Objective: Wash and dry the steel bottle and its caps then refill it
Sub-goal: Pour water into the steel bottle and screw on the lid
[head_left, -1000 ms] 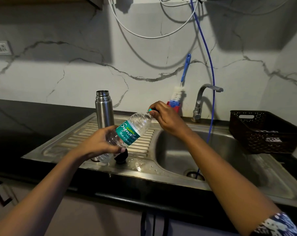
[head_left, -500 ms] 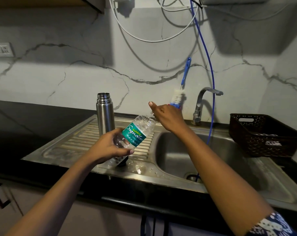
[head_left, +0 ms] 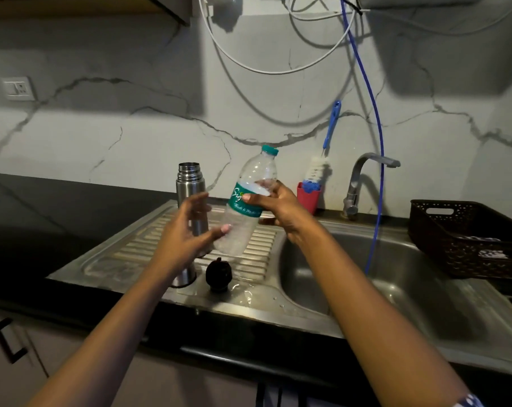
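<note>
The steel bottle (head_left: 191, 183) stands upright and uncapped on the sink's ribbed drainboard (head_left: 257, 248). In front of it lie a black inner cap (head_left: 218, 272) and a steel outer cap (head_left: 185, 278), the latter partly hidden by my left wrist. My right hand (head_left: 281, 210) grips a clear plastic water bottle (head_left: 250, 201) round its green label, holding it nearly upright with the teal cap on and some water inside. My left hand (head_left: 187, 239) hovers with spread fingers in front of the steel bottle, its thumb tip at the plastic bottle's lower part.
A red cup (head_left: 308, 198) holding a blue-handled bottle brush stands at the back wall beside the tap (head_left: 355, 186). A blue hose (head_left: 376, 171) hangs into the sink basin (head_left: 380, 289). A brown basket (head_left: 466, 236) sits at the right. Water pools near the black cap.
The plastic bottle went from tilted in my left hand to nearly upright in my right hand. My right hand left the cap and took the body; my left hand let go.
</note>
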`<state>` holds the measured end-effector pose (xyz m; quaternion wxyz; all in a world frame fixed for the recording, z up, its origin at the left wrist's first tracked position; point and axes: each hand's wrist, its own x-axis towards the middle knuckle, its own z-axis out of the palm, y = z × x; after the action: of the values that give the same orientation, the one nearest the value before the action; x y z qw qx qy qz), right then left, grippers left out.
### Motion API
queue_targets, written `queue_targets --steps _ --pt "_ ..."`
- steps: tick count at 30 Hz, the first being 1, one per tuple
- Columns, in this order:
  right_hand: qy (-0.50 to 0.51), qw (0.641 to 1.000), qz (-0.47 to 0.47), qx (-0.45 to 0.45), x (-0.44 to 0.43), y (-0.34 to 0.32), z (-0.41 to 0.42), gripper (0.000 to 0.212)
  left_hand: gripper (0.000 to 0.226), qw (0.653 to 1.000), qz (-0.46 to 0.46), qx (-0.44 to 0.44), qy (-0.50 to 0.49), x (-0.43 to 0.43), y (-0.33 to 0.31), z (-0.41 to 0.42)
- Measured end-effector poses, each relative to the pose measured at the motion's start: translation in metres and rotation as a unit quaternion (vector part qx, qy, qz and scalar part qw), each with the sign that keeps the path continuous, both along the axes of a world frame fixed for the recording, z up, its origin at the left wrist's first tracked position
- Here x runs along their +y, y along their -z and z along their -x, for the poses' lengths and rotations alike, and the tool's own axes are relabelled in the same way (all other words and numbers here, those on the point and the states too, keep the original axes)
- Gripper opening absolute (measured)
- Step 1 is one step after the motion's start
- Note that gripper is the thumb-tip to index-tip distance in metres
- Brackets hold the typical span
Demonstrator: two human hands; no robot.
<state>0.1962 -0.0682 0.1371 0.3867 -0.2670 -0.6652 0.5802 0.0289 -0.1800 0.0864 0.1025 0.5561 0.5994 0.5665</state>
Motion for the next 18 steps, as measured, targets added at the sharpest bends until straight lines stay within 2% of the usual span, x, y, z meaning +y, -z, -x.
queue_targets --steps 3,5,8,13,15,18 --pt "0.065 0.997 -0.023 -0.016 0.032 0.0 0.011 0.056 0.044 0.988 -0.091 -0.01 -0.122 0.006 0.012 0.043" --pt "0.101 0.994 -0.034 -0.031 0.057 0.006 0.025 0.056 0.031 0.98 -0.051 0.009 -0.194 0.02 0.029 0.081" --pt "0.15 0.987 -0.033 -0.054 0.098 0.019 0.053 0.058 0.035 0.956 0.089 0.065 -0.272 0.044 0.058 0.131" --pt "0.169 0.98 -0.057 -0.09 0.156 0.039 0.108 0.059 0.056 0.899 0.318 0.177 -0.243 0.062 0.09 0.154" --pt "0.166 0.978 -0.071 -0.102 0.173 0.048 0.125 0.059 0.06 0.884 0.356 0.21 -0.219 0.065 0.096 0.156" --pt "0.158 0.978 -0.079 -0.114 0.189 0.064 0.144 0.061 0.054 0.87 0.386 0.242 -0.189 0.064 0.099 0.154"
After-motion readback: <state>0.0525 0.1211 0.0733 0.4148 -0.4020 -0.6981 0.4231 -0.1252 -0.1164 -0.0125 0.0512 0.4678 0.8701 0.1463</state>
